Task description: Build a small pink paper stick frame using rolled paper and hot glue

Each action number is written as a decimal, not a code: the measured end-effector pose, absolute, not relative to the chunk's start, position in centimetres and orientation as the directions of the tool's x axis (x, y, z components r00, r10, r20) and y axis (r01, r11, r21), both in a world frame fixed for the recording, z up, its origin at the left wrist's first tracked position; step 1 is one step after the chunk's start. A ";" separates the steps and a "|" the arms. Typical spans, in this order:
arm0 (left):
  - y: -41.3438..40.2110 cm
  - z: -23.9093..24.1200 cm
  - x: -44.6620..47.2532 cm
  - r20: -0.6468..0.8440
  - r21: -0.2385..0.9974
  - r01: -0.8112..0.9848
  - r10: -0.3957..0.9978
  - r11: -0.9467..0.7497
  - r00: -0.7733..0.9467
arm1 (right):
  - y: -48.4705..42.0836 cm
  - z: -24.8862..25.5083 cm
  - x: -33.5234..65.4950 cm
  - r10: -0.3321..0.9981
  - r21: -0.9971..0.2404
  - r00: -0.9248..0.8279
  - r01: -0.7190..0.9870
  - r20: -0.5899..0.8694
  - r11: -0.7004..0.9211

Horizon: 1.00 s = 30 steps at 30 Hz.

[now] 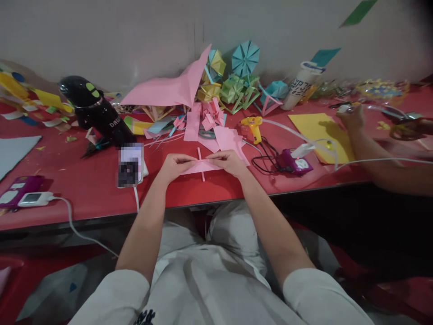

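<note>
A red desk (182,194) is set against a grey wall (135,31). In the head view, a pink paper (204,166) is held over the desk's near edge, pinched at its two ends by the left grip (176,167) and the right grip (232,162). It is crossed by a narrow pink strip (199,153); whether they are joined cannot be told. Several faceted paper shapes (246,58) appear finished, whereas the held piece seems only partly worked and pink sheets (230,137) are left flat. "DRA" can be read on the black bottle (98,113); the white tumbler's (299,88) lettering cannot be made out.
</note>
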<state>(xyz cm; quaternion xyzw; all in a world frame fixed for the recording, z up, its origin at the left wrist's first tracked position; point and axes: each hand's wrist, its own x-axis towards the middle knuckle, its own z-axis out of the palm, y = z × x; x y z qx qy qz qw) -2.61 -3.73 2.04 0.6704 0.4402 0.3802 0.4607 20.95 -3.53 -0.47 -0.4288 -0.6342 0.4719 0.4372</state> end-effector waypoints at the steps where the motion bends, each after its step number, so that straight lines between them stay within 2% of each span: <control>1: -3.7 2.0 -2.6 0.108 0.952 0.237 0.941 -0.191 0.321 | -3.6 -0.5 21.0 0.956 -0.974 -0.254 0.129 0.149 0.186; 12: -3.7 1.8 -2.4 0.157 0.940 0.246 0.941 -0.235 0.298 | -3.5 -0.3 20.4 0.952 -0.968 -0.260 0.145 0.162 0.204; 30: -3.8 2.0 -2.2 0.096 0.960 0.220 0.944 -0.172 0.316 | -3.8 0.3 20.0 0.941 -0.953 -0.280 0.175 0.191 0.246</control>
